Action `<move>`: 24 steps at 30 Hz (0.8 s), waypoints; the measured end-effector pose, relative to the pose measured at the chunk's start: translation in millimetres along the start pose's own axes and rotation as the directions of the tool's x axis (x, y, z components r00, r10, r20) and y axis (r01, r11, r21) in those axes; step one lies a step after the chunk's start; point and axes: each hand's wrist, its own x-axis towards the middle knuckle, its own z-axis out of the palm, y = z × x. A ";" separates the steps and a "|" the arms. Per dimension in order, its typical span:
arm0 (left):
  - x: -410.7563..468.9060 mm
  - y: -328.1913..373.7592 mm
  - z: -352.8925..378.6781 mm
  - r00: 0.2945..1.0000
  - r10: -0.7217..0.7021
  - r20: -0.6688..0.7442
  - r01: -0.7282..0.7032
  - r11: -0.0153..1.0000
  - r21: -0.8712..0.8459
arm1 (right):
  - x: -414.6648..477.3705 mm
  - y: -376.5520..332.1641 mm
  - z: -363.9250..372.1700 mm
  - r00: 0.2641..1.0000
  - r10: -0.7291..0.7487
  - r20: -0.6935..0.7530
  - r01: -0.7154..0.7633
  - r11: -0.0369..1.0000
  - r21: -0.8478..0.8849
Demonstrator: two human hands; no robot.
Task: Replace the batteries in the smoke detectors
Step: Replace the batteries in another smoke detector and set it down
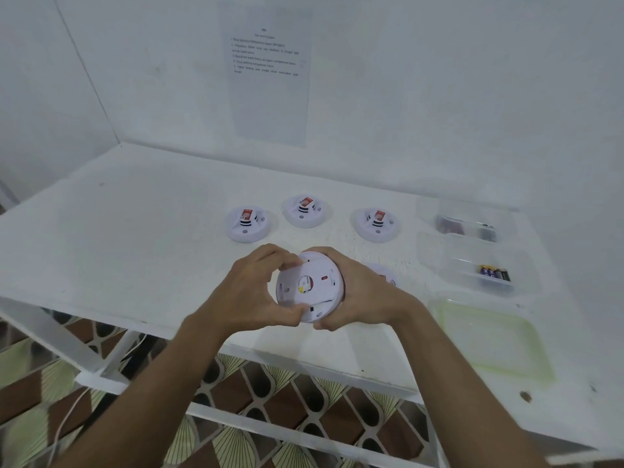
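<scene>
A round white smoke detector point(312, 287) is held above the table's front edge with its back plate turned toward me. My left hand point(251, 295) grips its left rim, thumb at the bottom and fingers over the top. My right hand point(358, 292) grips its right rim from behind. Three more detectors stand face up on the white table point(135, 238): one at the left point(248, 224), one in the middle point(305, 211), one at the right point(378, 224). A further detector point(388, 276) lies mostly hidden behind my right hand.
At the right stand two clear plastic boxes: the far one point(466, 221) with dark batteries, the nearer one point(472, 265) with black batteries point(494, 274). A pale green lid or tray point(493, 339) lies near the front right. A printed sheet point(270, 76) hangs on the wall.
</scene>
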 end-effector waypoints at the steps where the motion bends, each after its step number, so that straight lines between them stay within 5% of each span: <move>1: -0.3 -1.5 1.7 1.000 -0.007 -0.019 0.007 1.000 0.001 | 0.2 1.6 1.0 1.000 -0.003 -0.020 0.003 1.000 0.003; 8: -5.3 -31.2 3.1 0.959 -0.224 -0.171 0.225 0.974 -0.016 | -2.5 18.4 -1.5 0.981 0.074 -0.182 -0.064 0.996 0.059; 12: -13.6 -62.3 7.9 0.910 -0.407 -0.079 0.412 0.909 0.063 | -4.8 23.4 -0.7 0.948 0.120 -0.295 -0.107 0.993 0.059; 16: -20.6 -88.1 17.3 0.877 -0.458 0.144 0.413 0.872 0.261 | -4.8 27.3 2.4 0.937 0.118 -0.328 -0.107 0.993 0.052; 21: -27.1 -94.5 24.5 0.925 -0.372 0.082 0.304 0.852 0.427 | -1.5 29.0 10.1 0.942 0.137 -0.308 -0.113 0.989 0.094; 24: -25.9 -77.5 30.8 0.929 -0.368 0.037 0.350 0.908 0.229 | -0.1 24.2 17.0 0.948 0.140 -0.286 -0.104 0.985 0.137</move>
